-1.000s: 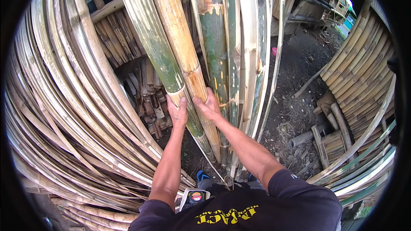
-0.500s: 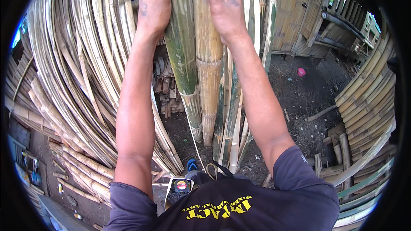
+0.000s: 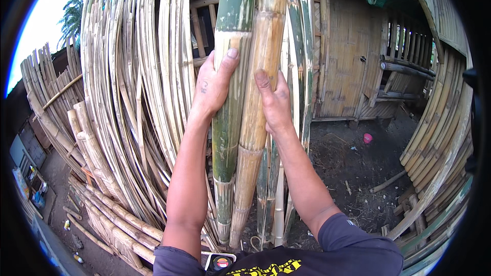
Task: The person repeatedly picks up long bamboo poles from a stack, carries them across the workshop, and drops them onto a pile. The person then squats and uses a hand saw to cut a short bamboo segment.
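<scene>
Two thick bamboo poles stand side by side in front of me, nearly upright, with their lower ends near the ground. My left hand [image 3: 212,84] is wrapped round the side of the green bamboo pole [image 3: 225,145], thumb lying along its front. Round the tan bamboo pole [image 3: 251,140] on the right, my right hand [image 3: 276,101] is closed in the same way. The poles touch or nearly touch along much of their length. The fingers behind both poles are hidden.
Many split bamboo strips [image 3: 115,92] lean at the left, above stacked poles [image 3: 120,222]. Green-edged strips [image 3: 302,56] stand just behind my right hand. A bamboo wall [image 3: 348,56] is beyond; bundled bamboo [image 3: 434,117] lines the right. A pink object [image 3: 367,138] lies on the dirt.
The view has tilted upward, showing more of the poles' upper length and the wall. Both hands now sit lower in the picture, still gripping the same two poles.
</scene>
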Motion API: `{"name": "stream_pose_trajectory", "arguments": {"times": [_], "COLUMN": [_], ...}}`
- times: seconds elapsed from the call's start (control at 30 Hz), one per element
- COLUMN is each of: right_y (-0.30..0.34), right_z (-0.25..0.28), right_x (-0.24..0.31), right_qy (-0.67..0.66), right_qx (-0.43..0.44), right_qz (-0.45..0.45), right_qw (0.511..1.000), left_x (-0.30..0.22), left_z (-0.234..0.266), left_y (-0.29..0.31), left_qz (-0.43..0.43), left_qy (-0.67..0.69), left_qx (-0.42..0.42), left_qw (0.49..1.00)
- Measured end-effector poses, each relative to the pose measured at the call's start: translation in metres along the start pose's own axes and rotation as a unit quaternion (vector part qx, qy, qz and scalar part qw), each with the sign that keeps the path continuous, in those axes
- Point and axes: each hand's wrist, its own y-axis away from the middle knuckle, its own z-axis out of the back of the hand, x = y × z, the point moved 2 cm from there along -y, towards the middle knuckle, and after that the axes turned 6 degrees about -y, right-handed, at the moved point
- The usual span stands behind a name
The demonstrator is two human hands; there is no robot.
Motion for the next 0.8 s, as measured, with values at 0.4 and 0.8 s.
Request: {"name": "stream_pose_trajectory", "arguments": {"times": [0.4, 0.8], "right_y": [0.251, 0.361], "right_z": [-0.035, 0.003], "right_x": [-0.083, -0.084], "right_qy": [-0.194, -0.196], "right_qx": [-0.175, -0.373], "right_qz": [-0.234, -0.315], "right_qw": [0.936, 0.851], "left_x": [0.12, 0.161], "left_z": [0.051, -0.004], "left_y": [0.195, 0.28], "left_qz": [0.17, 0.307], "left_qy": [0.033, 0.08], "left_qx": [0.245, 0.463], "left_qw": [0.954, 0.828]}}
